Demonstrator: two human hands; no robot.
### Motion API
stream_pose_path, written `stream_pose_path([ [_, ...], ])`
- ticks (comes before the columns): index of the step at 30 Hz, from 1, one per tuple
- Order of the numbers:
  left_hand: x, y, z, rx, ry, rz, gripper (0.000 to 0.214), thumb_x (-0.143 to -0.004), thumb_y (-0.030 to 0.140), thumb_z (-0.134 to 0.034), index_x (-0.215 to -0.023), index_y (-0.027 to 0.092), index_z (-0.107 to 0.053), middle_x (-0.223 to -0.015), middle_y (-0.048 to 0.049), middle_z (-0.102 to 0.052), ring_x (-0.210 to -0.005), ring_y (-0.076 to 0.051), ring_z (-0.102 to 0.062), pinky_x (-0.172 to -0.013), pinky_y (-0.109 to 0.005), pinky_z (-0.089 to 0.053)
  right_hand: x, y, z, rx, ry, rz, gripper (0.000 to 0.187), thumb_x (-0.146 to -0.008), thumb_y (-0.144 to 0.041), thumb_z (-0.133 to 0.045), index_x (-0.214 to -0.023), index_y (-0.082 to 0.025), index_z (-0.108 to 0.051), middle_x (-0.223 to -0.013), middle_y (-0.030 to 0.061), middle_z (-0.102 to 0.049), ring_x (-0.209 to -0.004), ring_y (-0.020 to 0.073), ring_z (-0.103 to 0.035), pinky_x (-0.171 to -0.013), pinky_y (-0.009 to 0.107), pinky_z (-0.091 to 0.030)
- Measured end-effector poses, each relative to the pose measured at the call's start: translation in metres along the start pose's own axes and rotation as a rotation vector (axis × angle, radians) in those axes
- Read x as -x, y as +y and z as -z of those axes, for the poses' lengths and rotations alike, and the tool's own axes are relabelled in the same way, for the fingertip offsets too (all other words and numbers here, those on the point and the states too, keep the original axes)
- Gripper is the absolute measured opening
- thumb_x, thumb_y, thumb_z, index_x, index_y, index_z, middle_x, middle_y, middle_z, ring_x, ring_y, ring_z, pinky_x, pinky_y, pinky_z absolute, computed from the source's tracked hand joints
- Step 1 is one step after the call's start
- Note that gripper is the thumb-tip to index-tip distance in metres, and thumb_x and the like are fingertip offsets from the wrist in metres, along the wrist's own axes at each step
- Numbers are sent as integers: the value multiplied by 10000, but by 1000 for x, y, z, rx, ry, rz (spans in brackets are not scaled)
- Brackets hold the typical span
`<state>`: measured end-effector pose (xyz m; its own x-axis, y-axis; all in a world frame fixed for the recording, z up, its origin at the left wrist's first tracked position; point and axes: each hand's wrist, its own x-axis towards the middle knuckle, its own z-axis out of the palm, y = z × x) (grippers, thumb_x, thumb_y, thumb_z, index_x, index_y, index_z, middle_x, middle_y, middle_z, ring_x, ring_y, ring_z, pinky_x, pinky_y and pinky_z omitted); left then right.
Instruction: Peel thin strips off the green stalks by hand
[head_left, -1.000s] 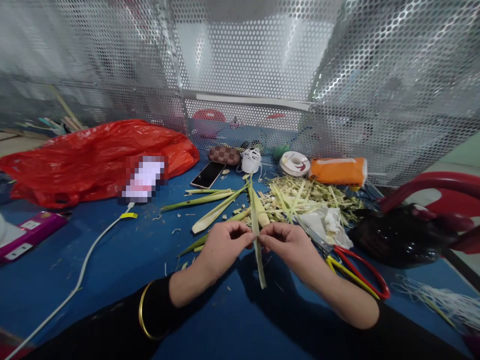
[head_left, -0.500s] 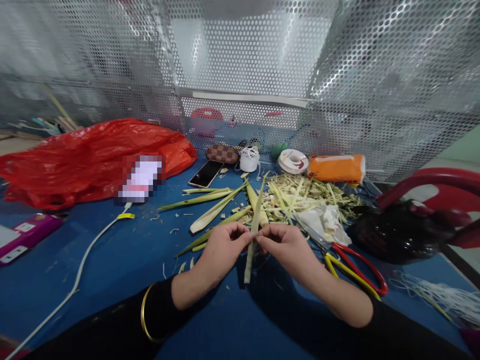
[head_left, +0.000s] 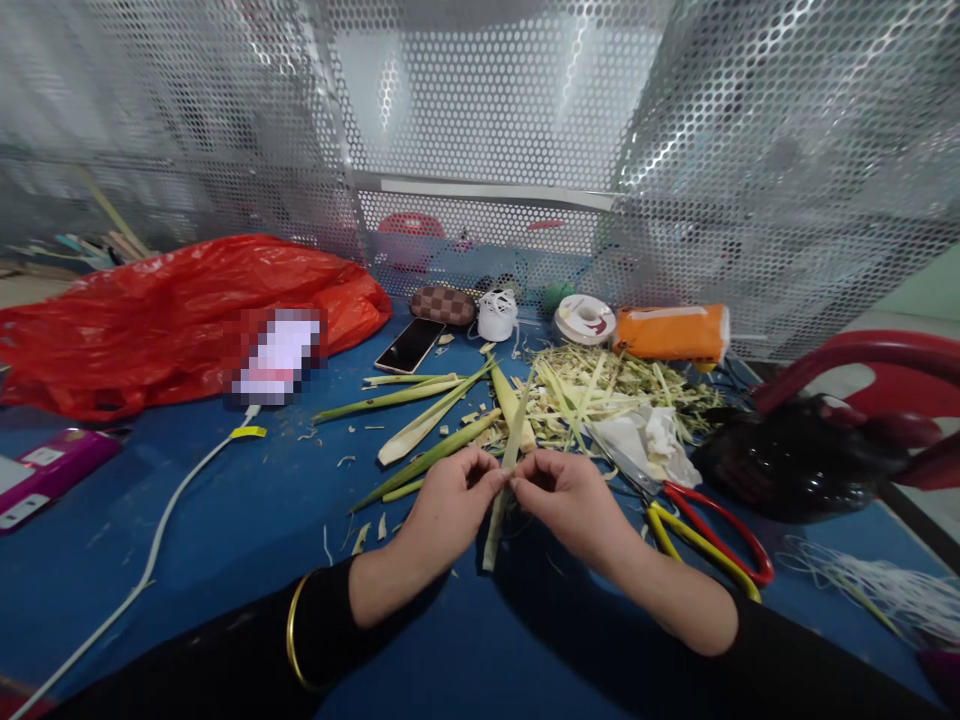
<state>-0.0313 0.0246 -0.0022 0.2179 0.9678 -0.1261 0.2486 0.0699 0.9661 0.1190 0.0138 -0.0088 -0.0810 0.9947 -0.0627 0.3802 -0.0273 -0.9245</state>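
Over a blue table (head_left: 225, 540), my left hand (head_left: 448, 505) and my right hand (head_left: 570, 497) both pinch one long pale green leaf strip (head_left: 501, 490) between thumb and fingers. The strip stands nearly upright, tilted a little, its lower end near the table. Several more green leaf strips (head_left: 420, 420) lie just beyond my hands. A gold bangle (head_left: 291, 632) sits on my left wrist over a black sleeve.
A heap of leaf trimmings (head_left: 607, 390) and a crumpled tissue (head_left: 649, 440) lie at the right, with red and yellow scissors (head_left: 712, 545). A red plastic bag (head_left: 172, 310), phone (head_left: 410, 345), white cable (head_left: 172, 520), orange packet (head_left: 671, 332) and perforated metal screen (head_left: 480, 120) surround the area.
The leaf strip has swung: its lower end moved left and its top leaned right. My hands stayed pinched on it and shifted only slightly.
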Motion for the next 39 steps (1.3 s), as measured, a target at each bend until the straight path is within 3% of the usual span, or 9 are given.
stream_pose_path([
  [11, 1, -3, -1, -117, -4, -6, 174, -786, 316, -543, -707, 164, -570, -636, 21, -518, -639, -155, -463, -611, -275, -356, 1, 1, -2, 73, 27, 40, 122, -689, -256, -518, -590, -191, -545, -543, -28, -512, -531, 113, -426, -511, 241, -331],
  [19, 0, 1, -2, 194, -39, 107, 206, -750, 360, -617, -713, 162, -572, -641, 32, -533, -603, -119, -466, -595, -247, -368, -2, 0, 0, -33, 18, -6, 127, -685, -281, -533, -606, -187, -566, -538, -27, -525, -517, 112, -444, -511, 244, -360],
  [39, 3, 9, 3, 357, -50, 102, 185, -743, 326, -679, -726, 174, -575, -714, 19, -565, -672, -112, -506, -673, -241, -413, -8, 3, 7, 186, 90, 89, 136, -739, -240, -516, -615, -201, -557, -543, -26, -535, -523, 123, -464, -500, 235, -333],
])
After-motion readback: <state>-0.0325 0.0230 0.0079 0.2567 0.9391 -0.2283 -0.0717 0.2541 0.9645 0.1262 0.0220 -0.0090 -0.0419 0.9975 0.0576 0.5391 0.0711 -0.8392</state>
